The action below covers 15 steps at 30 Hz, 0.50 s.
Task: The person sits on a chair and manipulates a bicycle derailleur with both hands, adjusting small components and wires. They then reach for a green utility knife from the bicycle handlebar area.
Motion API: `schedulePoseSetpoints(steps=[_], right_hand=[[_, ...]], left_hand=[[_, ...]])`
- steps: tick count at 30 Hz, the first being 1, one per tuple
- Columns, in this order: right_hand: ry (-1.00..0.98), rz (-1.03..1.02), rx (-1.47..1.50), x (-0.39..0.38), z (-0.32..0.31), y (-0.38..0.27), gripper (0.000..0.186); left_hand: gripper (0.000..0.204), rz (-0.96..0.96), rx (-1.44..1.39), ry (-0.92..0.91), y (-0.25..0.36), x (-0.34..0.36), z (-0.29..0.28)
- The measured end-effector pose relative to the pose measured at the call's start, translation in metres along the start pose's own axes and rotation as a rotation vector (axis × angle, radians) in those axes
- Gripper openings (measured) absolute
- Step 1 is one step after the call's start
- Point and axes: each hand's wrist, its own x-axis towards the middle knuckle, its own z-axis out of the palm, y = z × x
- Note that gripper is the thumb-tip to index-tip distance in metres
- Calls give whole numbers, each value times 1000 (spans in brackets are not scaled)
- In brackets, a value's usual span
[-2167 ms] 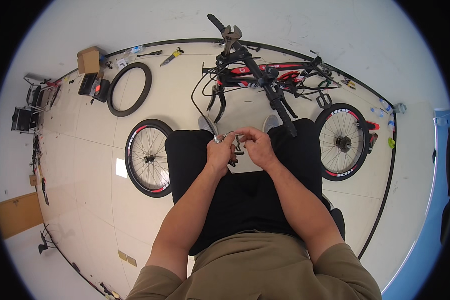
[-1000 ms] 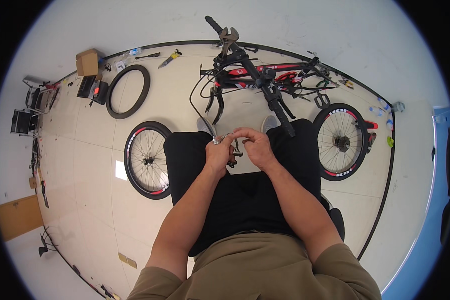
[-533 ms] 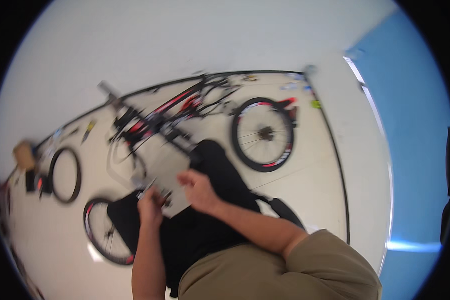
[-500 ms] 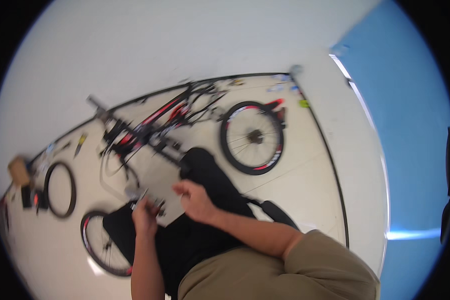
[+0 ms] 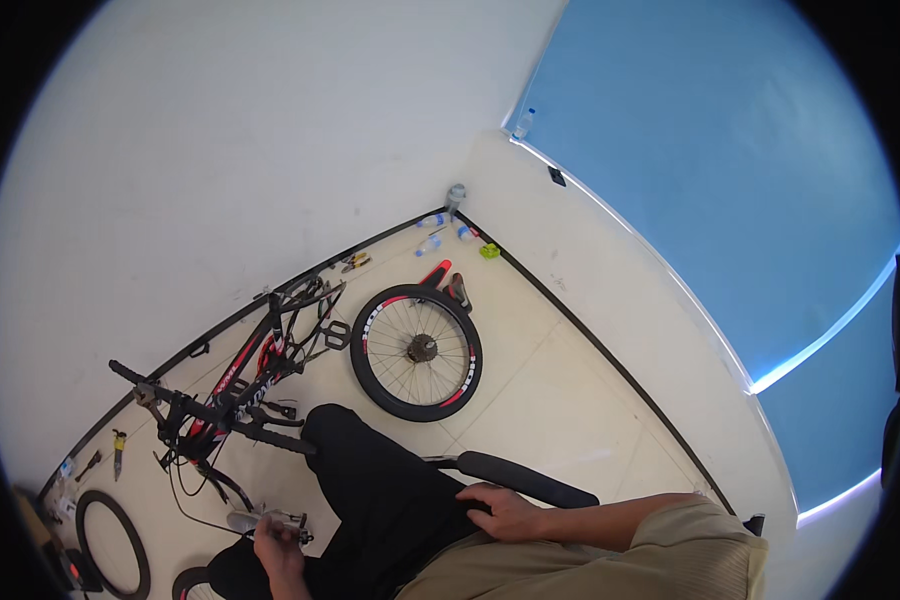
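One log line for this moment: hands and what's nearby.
left hand: holds small metal part | right hand: on black trousers | bike frame, wheel on floor

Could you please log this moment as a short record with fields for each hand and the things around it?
Left hand: left hand grips a small grey metal bicycle part, low in the picture.
Right hand: right hand rests on the lap in black trousers, beside the black chair armrest; holds nothing visible.
Floor: red and black bicycle frame lying down; spoked wheel with red-trimmed rim; loose black tyre.
Corner: clear plastic bottles.
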Motion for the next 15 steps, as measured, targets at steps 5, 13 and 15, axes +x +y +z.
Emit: schedulePoseSetpoints(steps=[5,13,15], right_hand=[[24,217,-55,0,15,45,62],[-202,986,337,-80,19,147,68],[-207,1089,364,-75,22,132,65]], left_hand=[[7,15,-58,39,8,5,-2],[10,-18,24,10,12,-6,3],[11,-34,-29,8,17,-15,3]])
